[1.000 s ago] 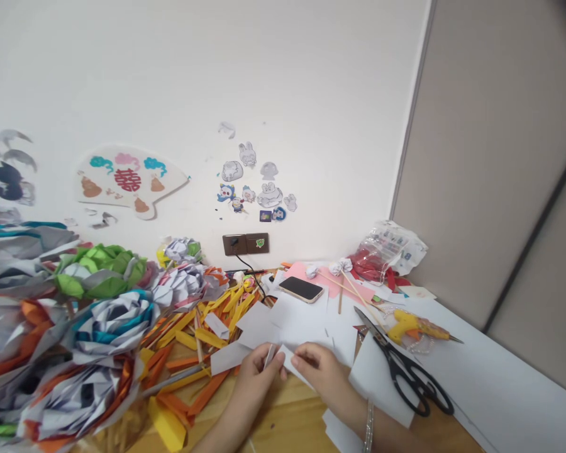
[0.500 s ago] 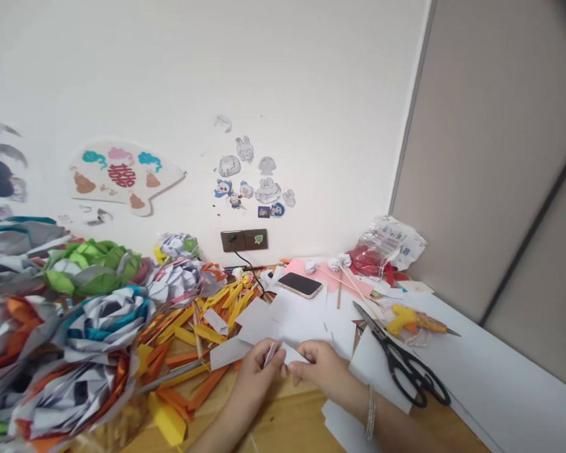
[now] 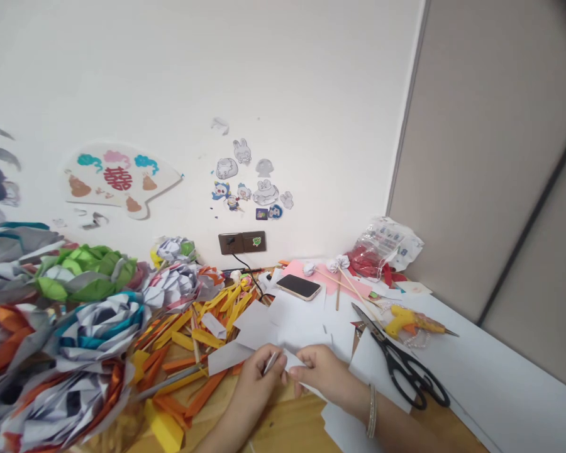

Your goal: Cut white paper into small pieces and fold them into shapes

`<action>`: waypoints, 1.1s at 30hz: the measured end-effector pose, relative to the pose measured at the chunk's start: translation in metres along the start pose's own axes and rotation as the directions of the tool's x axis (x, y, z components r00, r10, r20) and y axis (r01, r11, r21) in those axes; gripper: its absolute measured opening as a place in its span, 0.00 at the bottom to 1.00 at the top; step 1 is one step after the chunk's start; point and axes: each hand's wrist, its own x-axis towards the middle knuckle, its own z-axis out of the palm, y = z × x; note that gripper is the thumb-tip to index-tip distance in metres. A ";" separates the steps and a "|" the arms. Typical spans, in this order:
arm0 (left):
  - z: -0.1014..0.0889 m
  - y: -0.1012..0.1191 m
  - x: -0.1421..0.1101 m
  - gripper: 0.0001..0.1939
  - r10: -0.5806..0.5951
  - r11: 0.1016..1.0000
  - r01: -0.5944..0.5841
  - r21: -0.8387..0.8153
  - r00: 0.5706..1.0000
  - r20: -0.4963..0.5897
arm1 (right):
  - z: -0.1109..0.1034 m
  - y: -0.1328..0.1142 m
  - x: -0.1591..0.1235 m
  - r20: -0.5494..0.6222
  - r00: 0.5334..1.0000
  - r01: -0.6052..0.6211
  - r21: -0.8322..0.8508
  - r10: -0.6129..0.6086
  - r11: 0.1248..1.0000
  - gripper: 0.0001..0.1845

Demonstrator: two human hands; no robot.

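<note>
Pinching a small piece of white paper [image 3: 293, 361] in a thumb-and-finger grip, the left hand [image 3: 264, 372] and right hand [image 3: 318, 372] nearly meet over the wooden worktop [image 3: 287, 423]; black-handled scissors [image 3: 382, 338] lie rightward, a smartphone [image 3: 299, 287] beyond.

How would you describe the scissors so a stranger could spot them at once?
Over the wooden table, find the right hand, with a silvery bracelet at its wrist. To its right, the scissors lie partly on white paper, blades toward the wall. Big black loop handles set them apart from the yellow tool beside them.
</note>
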 end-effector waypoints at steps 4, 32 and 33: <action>-0.001 -0.003 0.001 0.17 -0.011 1.000 0.010 0.017 1.000 0.018 | 0.000 0.002 0.001 0.009 1.000 0.007 0.004 -0.007 1.000 0.15; 0.003 -0.002 -0.001 0.19 -0.005 0.983 0.000 0.182 0.999 0.031 | -0.008 0.012 -0.001 0.069 0.993 -0.088 -0.096 0.094 0.991 0.09; 0.003 -0.003 -0.001 0.19 -0.003 0.982 -0.002 0.190 1.000 0.026 | -0.008 0.013 -0.001 0.083 0.992 -0.086 -0.082 0.093 0.993 0.08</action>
